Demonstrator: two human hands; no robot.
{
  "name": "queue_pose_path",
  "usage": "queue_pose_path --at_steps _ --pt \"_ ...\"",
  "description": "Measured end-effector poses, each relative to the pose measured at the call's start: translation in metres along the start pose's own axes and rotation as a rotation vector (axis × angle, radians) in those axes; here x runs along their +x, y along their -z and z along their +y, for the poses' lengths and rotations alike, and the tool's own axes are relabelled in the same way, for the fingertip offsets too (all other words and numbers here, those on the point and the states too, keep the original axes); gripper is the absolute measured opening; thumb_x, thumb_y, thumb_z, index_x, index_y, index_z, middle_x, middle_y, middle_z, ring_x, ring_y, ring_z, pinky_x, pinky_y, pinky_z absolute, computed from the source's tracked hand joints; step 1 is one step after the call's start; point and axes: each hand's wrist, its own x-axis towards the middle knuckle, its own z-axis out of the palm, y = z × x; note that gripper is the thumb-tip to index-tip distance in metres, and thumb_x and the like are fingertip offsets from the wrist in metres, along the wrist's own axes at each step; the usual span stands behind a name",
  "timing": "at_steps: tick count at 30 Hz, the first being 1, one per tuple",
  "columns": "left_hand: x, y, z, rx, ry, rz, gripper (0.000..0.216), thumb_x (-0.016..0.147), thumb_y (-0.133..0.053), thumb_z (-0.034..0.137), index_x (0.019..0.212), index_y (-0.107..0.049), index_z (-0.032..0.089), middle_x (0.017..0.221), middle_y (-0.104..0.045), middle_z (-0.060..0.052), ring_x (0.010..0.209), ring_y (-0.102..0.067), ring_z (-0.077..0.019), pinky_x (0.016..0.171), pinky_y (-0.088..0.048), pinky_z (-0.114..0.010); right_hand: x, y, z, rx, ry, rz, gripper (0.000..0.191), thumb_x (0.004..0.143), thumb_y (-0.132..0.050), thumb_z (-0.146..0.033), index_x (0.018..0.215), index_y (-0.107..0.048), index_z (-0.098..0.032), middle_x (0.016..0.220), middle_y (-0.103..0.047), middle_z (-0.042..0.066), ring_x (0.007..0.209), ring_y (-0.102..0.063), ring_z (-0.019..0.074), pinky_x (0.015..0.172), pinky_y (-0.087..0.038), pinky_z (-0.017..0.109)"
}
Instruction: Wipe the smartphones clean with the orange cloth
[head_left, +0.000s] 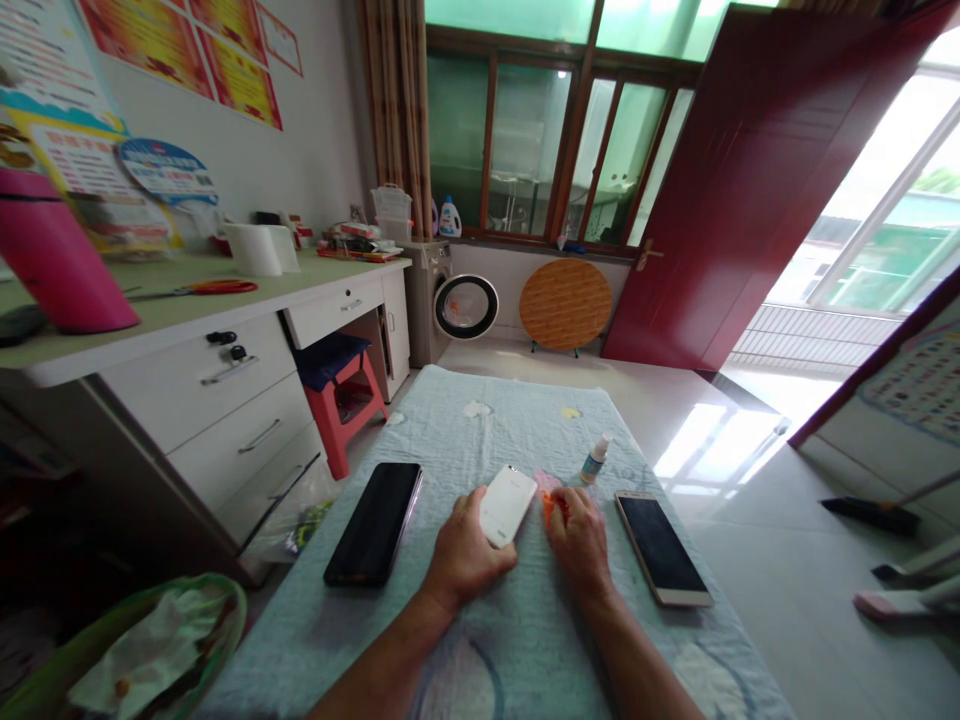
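My left hand (465,555) grips a white phone (508,504) lying back-up over a light blue towel (480,620) that covers the table. My right hand (579,540) is closed on a small orange cloth (551,503) held right beside the phone's edge. A black phone (375,522) lies screen-up to the left of my hands. A gold-edged phone (661,547) lies screen-up to the right. A small white spray bottle (596,459) with a blue label stands just beyond my right hand.
A white desk with drawers (225,400) stands at left, with a pink cup (56,255) and a red stool (341,395) under it. A green bin (135,650) with paper sits at bottom left. A washing machine (446,300), a round wooden tabletop (565,303) and a red door (742,190) stand beyond.
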Motion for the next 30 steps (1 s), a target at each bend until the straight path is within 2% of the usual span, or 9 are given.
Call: queue_pose_path --at_steps 2,5,8,12,15,17,19,24,30 --pt "0.002 0.002 -0.002 -0.123 0.018 -0.005 0.075 0.057 -0.069 0.024 0.128 -0.047 0.014 0.121 -0.058 -0.014 0.112 -0.056 -0.0311 0.095 -0.045 -0.038 0.000 0.001 -0.001 -0.076 -0.017 0.048 0.018 0.087 -0.050 -0.027 0.087 -0.067 -0.020 0.098 -0.065 0.008 0.096 -0.053 0.0238 0.087 -0.035 0.037" --pt "0.005 0.006 -0.004 -0.472 0.070 -0.073 0.077 0.058 -0.069 0.029 0.129 -0.044 0.013 0.119 -0.060 -0.013 0.105 -0.059 -0.0289 0.089 -0.047 -0.037 0.000 0.004 -0.005 -0.096 -0.027 0.130 0.024 0.089 -0.050 -0.032 0.095 -0.068 -0.019 0.117 -0.060 0.012 0.112 -0.049 0.0290 0.096 -0.031 0.045" --pt "0.004 0.008 -0.004 -0.872 0.113 -0.150 0.080 0.060 -0.070 0.039 0.130 -0.043 0.012 0.110 -0.063 -0.010 0.093 -0.060 -0.0237 0.079 -0.048 -0.032 -0.001 0.009 -0.014 0.028 0.030 0.173 0.028 0.093 -0.044 -0.034 0.100 -0.067 -0.018 0.115 -0.059 0.012 0.113 -0.048 0.0276 0.098 -0.033 0.046" --pt "-0.001 0.007 0.000 -1.359 0.236 -0.276 0.063 0.063 -0.071 0.038 0.119 -0.055 0.014 0.082 -0.057 0.001 0.065 -0.050 -0.0098 0.065 -0.043 -0.023 -0.006 0.013 -0.029 0.258 0.121 0.112 0.027 0.095 -0.042 -0.035 0.095 -0.063 -0.020 0.105 -0.061 0.010 0.106 -0.053 0.0239 0.095 -0.040 0.041" --pt "-0.004 0.003 0.005 -1.634 0.308 -0.417 0.057 0.062 -0.075 0.031 0.114 -0.058 0.014 0.075 -0.050 0.004 0.058 -0.043 -0.0060 0.063 -0.041 -0.021 -0.010 0.012 -0.040 0.393 0.086 0.031 0.034 0.093 -0.047 -0.042 0.116 -0.056 -0.019 0.113 -0.062 0.011 0.106 -0.056 0.0237 0.093 -0.044 0.040" --pt "-0.006 -0.001 0.007 -1.687 0.310 -0.451 0.056 0.063 -0.076 0.028 0.114 -0.057 0.015 0.076 -0.052 0.004 0.059 -0.045 -0.0062 0.062 -0.041 -0.021 -0.011 0.010 -0.046 0.476 0.009 -0.020 0.055 0.091 -0.050 -0.046 0.138 -0.040 -0.019 0.119 -0.061 0.011 0.104 -0.059 0.0230 0.091 -0.047 0.040" --pt "-0.006 -0.005 0.008 -1.658 0.297 -0.420 0.056 0.063 -0.076 0.026 0.114 -0.053 0.017 0.083 -0.057 0.001 0.063 -0.050 -0.0081 0.062 -0.040 -0.021 -0.010 0.007 -0.051 0.563 -0.074 -0.072 0.068 0.090 -0.051 -0.048 0.146 -0.027 -0.019 0.120 -0.062 0.011 0.102 -0.062 0.0224 0.088 -0.050 0.037" --pt "-0.005 -0.018 0.005 -1.483 0.241 -0.361 0.059 0.068 -0.073 0.024 0.117 -0.041 0.023 0.093 -0.061 -0.001 0.072 -0.057 -0.0124 0.060 -0.038 -0.021 -0.006 0.000 -0.057 0.712 -0.182 -0.161 0.061 0.092 -0.043 -0.050 0.144 -0.034 -0.020 0.118 -0.064 0.009 0.103 -0.063 0.0227 0.083 -0.053 0.033" --pt "0.001 -0.028 -0.003 -1.229 0.011 -0.392 0.060 0.074 -0.069 0.029 0.128 -0.043 0.023 0.081 -0.057 0.003 0.065 -0.051 -0.0114 0.059 -0.039 -0.023 -0.012 -0.004 -0.058 0.727 -0.189 -0.056 0.061 0.092 -0.044 -0.047 0.146 -0.035 -0.022 0.123 -0.063 0.008 0.114 -0.058 0.0237 0.094 -0.050 0.036"
